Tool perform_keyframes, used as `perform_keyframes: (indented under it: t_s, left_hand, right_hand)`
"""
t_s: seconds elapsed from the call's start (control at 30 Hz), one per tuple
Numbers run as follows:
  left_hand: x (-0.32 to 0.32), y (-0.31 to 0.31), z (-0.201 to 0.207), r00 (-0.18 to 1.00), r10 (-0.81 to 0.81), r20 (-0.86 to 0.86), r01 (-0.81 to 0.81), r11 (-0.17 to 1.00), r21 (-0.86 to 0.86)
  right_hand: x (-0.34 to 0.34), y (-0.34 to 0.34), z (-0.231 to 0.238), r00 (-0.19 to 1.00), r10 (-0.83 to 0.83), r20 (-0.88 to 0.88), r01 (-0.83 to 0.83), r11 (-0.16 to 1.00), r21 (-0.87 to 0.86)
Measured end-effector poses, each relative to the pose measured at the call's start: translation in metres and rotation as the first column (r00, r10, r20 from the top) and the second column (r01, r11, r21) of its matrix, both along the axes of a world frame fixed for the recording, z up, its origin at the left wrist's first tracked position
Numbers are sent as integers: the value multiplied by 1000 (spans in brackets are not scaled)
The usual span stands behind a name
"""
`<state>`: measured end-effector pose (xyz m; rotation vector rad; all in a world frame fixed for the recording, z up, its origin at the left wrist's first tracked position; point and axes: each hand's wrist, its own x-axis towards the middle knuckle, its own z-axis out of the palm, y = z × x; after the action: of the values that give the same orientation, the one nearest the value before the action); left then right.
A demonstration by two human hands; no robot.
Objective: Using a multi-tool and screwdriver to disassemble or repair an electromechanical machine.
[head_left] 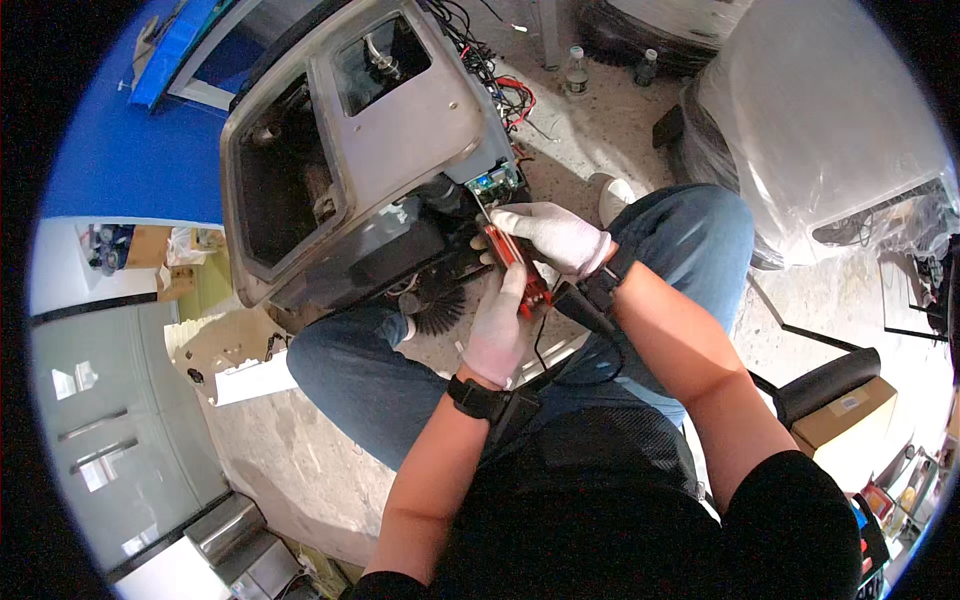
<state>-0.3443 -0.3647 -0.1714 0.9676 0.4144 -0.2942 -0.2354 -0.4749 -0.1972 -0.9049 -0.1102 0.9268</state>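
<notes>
My left hand [496, 335], in a pale glove, is closed around the lower part of a red hand tool [503, 248] with a thin metal shaft. My right hand [555, 238], gloved too, closes on the tool's upper part, its fingers near the shaft. The exact kind of tool cannot be made out, since fingers cover much of it. Its shaft points up toward a small green circuit board [492, 182] at the near right corner of a large grey machine housing [400, 120]. Just below the housing is a round black brush [437, 305].
Tangled cables [480, 60] run along the housing's right side. Two bottles [576, 75] stand on the floor beyond. A plastic-wrapped machine [820, 130] is at right, a cardboard box [848, 415] at lower right. An open carton [225, 350] lies left of my knees.
</notes>
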Motion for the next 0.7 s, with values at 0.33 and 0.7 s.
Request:
perform_keyframes:
  t_s: [0.33,0.7]
  left_hand:
    - [9,-1,2,990,-66,-126,123,842,526]
    - [10,14,-13,992,-77,-96,41,941,-337]
  right_hand:
    - [-5,3,23,890,120,440,162,818,-551]
    - [2,6,-6,987,32,156,8,969,-248]
